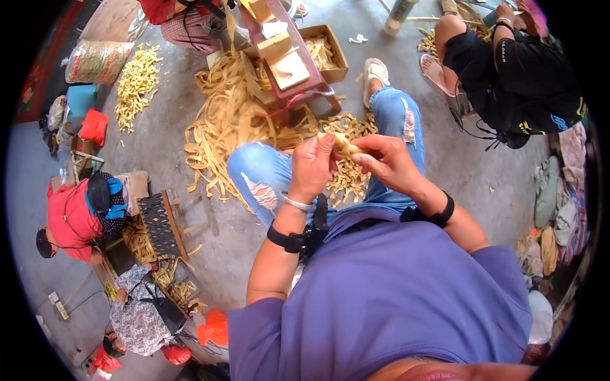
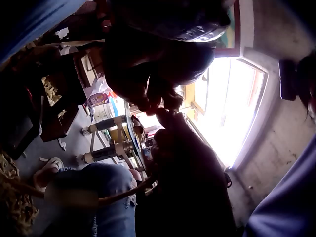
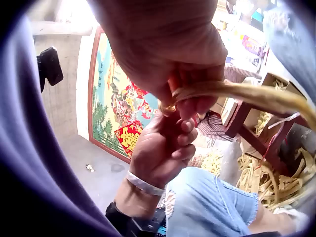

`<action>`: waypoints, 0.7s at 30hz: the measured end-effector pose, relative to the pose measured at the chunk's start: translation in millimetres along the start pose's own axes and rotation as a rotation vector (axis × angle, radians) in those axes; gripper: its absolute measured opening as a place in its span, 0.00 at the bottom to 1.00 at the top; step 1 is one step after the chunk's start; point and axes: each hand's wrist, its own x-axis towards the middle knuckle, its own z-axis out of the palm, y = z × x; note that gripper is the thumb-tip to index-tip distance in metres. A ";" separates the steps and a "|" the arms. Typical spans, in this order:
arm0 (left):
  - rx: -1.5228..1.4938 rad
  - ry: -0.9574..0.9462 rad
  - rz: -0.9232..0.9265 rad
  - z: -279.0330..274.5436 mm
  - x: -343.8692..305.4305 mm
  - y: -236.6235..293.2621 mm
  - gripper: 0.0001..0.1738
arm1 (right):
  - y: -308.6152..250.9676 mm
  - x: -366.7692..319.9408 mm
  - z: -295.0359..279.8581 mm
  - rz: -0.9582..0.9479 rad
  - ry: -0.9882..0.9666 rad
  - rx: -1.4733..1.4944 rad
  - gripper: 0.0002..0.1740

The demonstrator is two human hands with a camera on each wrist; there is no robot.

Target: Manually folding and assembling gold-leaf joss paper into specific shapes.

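In the head view, the left hand [image 1: 311,168] and right hand [image 1: 391,162] meet above the lap, both pinching a yellowish strip [image 1: 344,146]. From the right wrist view, the strip [image 3: 247,94] trails off to the right out of the right hand [image 3: 168,54], and the left hand [image 3: 158,153], with a pale bracelet, grips its folded end from below. Fingertips of the two hands nearly touch there. Dark shadow in the left wrist view hides most detail of the hands. Short knotted pieces [image 1: 348,181] lie on the floor between the legs.
A heap of long strips [image 1: 222,127] lies beside a reddish wooden bench [image 1: 308,79] and a cardboard box [image 1: 340,54]. A pile of short pieces [image 1: 136,82] is at the upper left. Several people sit around, one in black [image 1: 521,76] at the right.
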 end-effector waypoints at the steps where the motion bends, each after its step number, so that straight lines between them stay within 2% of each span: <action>1: 0.215 0.048 0.107 2.6 0.6 -2.5 0.22 | -1.5 2.7 1.4 0.057 -0.045 0.064 0.06; 2: 0.477 0.161 0.299 0.4 2.1 -2.1 0.24 | 7.7 6.2 2.0 -0.241 0.040 -0.147 0.06; 5: 0.482 0.267 0.277 -7.3 0.6 1.7 0.19 | -0.6 0.7 -2.7 -0.270 0.056 -0.137 0.06; 7: 0.679 0.420 0.418 -44.1 9.5 -9.5 0.19 | 0.2 -11.2 -16.9 -0.179 0.084 -0.132 0.06; 9: 0.059 0.504 0.009 -99.3 9.4 7.5 0.12 | -2.4 -10.0 -26.4 -0.154 0.074 -0.177 0.06; 11: 0.130 0.270 0.229 -78.7 16.3 33.4 0.10 | -5.2 -4.1 -33.7 -0.180 0.009 -0.262 0.07; 12: 0.166 0.155 0.337 -65.6 16.4 46.7 0.12 | -8.9 1.9 -30.8 -0.177 -0.038 -0.241 0.06; 14: 0.078 -0.181 0.105 -38.1 12.6 61.9 0.20 | -17.3 13.5 -24.9 -0.231 -0.101 -0.200 0.06; 15: 0.096 -0.254 0.132 -23.1 9.2 67.4 0.17 | -21.1 17.7 -22.8 -0.255 -0.130 -0.178 0.06; 17: 0.196 -0.346 0.111 -20.3 12.1 50.5 0.13 | -26.0 24.0 -24.3 -0.287 -0.158 -0.154 0.07; 19: 0.184 -0.259 0.102 -21.7 11.0 51.6 0.07 | -26.7 30.1 -28.5 -0.324 -0.172 -0.161 0.07; 20: 0.174 -0.216 0.086 -22.1 6.4 50.5 0.05 | -20.5 29.4 -32.3 -0.205 -0.177 -0.059 0.07; 21: 0.142 -0.217 0.041 -23.7 1.8 49.1 0.05 | -22.9 31.9 -39.0 -0.204 -0.205 -0.102 0.06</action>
